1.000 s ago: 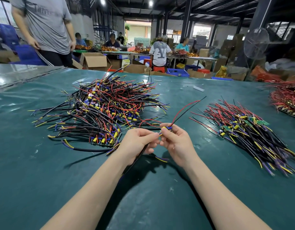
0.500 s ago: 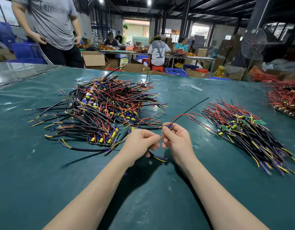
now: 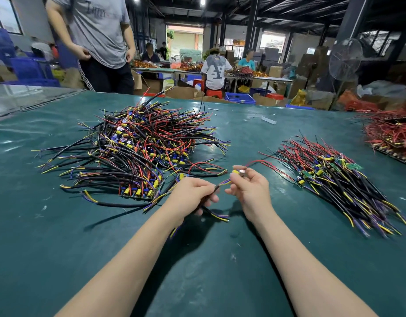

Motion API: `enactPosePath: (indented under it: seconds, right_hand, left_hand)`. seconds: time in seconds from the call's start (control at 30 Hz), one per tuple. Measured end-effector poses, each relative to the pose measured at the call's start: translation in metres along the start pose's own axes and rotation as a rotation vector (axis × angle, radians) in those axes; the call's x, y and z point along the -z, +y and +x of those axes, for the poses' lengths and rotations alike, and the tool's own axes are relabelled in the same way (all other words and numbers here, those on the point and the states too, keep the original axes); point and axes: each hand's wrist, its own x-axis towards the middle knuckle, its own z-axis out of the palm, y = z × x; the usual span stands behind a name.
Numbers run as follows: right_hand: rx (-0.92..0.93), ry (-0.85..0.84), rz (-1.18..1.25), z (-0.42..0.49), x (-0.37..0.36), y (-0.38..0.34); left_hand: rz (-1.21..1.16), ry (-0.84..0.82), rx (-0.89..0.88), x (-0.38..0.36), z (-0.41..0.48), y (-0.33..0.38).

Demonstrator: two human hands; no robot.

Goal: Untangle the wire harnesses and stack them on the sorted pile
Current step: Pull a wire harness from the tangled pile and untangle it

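A big tangled heap of wire harnesses [image 3: 140, 152], black, red, yellow and purple with small circuit boards, lies on the green table left of centre. A neater sorted pile [image 3: 334, 179] lies on the right, its wires running the same way. Between them I hold one harness [image 3: 222, 183] over the table. My left hand [image 3: 190, 195] grips its black sheathed cable, whose yellow and purple ends hang below. My right hand [image 3: 250, 186] pinches its small board end, and its red wire arcs toward the sorted pile.
The green table [image 3: 197, 259] stretches toward me. A further heap of red wires [image 3: 391, 133] sits at the far right edge. A person in a grey shirt [image 3: 94, 42] stands at the table's far side; other workers sit at benches behind.
My hands have drawn slightly apart, stretching the harness between them. Its red and black wires, which stuck up to the right, now bend down toward the sorted pile.
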Motion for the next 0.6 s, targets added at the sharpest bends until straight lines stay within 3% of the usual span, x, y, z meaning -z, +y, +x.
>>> enactPosePath:
  seconds: [0.1,0.2,0.43,0.6]
  right_hand:
    - [0.046,0.138,0.029,0.007,0.024,-0.01]
    - [0.055,0.13,0.018,0.012,0.029,-0.01]
    - [-0.076,0.066,0.155,0.017,0.024,-0.011]
    - [-0.049,0.161,0.287,0.024,0.038,-0.022]
  left_hand:
    - [0.164,-0.066,-0.003,-0.002,-0.002,-0.005]
    - [0.313,-0.037,-0.151,0.001,-0.002,-0.005]
    - [-0.037,-0.226,-0.126,0.016,0.002,-0.004]
    - [0.092,-0.031,-0.172,0.034,0.005,-0.004]
